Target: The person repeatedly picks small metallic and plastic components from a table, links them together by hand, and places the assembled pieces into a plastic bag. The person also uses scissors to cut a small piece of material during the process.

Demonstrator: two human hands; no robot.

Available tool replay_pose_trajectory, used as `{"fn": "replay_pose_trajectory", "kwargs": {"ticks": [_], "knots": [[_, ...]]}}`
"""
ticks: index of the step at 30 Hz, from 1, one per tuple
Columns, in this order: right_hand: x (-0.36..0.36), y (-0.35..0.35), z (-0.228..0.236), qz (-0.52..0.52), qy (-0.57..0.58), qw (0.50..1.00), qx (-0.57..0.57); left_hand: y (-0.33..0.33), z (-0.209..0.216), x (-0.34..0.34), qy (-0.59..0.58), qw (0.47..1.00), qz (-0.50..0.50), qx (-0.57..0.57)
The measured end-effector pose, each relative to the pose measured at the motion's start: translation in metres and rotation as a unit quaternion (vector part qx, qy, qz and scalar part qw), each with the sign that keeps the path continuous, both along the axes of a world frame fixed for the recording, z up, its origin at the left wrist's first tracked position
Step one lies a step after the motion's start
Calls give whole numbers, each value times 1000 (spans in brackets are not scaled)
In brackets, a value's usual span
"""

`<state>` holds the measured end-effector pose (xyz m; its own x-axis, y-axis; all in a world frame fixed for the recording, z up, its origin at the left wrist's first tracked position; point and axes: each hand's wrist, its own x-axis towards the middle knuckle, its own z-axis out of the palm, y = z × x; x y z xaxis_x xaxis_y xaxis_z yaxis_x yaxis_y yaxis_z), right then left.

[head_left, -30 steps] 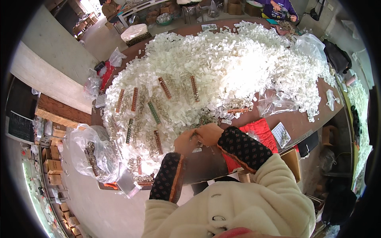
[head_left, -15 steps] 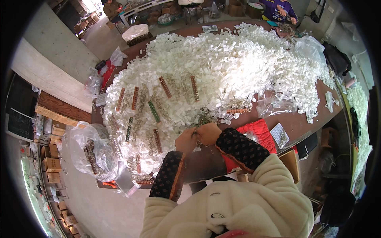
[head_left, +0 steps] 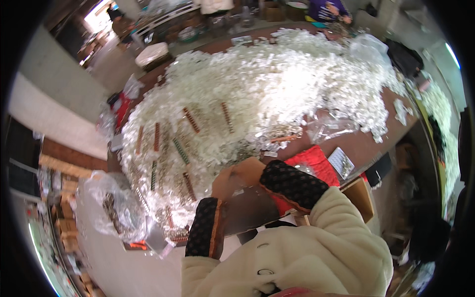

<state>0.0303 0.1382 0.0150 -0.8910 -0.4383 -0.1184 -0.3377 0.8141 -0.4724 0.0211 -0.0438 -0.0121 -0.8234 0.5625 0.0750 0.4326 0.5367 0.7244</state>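
My left hand (head_left: 223, 184) and my right hand (head_left: 247, 171) meet at the near edge of a brown table (head_left: 356, 143), fingers curled toward each other. Whether they pinch something small is too blurred to tell. Both wrists wear dark dotted cuffs under cream fleece sleeves. Just beyond my fingers spreads a big heap of small white pieces (head_left: 267, 84). Several brown strips (head_left: 191, 120) and green strips (head_left: 181, 151) lie on the heap's near left slope.
A red bag (head_left: 309, 159) lies right of my hands, with a small studded card (head_left: 341, 162) beside it and a cardboard box (head_left: 362, 197) below. A clear plastic bag (head_left: 111, 208) sags at the table's left corner. Another person (head_left: 327, 9) works at the far end.
My two hands have stayed together and shifted slightly toward me and to the left. The heap and strips have not moved.
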Motion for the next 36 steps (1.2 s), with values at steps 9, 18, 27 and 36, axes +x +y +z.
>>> {"fn": "replay_pose_trajectory", "kwargs": {"ticks": [9, 18, 27, 36], "knots": [[-2, -1, -13, -5, 25, 999, 45, 5, -24, -8, 9, 999, 14, -28], [4, 5, -13, -12, 81, 996, -36, 2, -14, -4, -74, 994, 55, 61], [2, 5, -19, 2, 122, 986, -115, -14, -8, -4, -70, 993, 44, 82], [5, 0, -2, -8, 46, 998, -44, -12, -3, 11, -52, 994, 70, 61]]}}
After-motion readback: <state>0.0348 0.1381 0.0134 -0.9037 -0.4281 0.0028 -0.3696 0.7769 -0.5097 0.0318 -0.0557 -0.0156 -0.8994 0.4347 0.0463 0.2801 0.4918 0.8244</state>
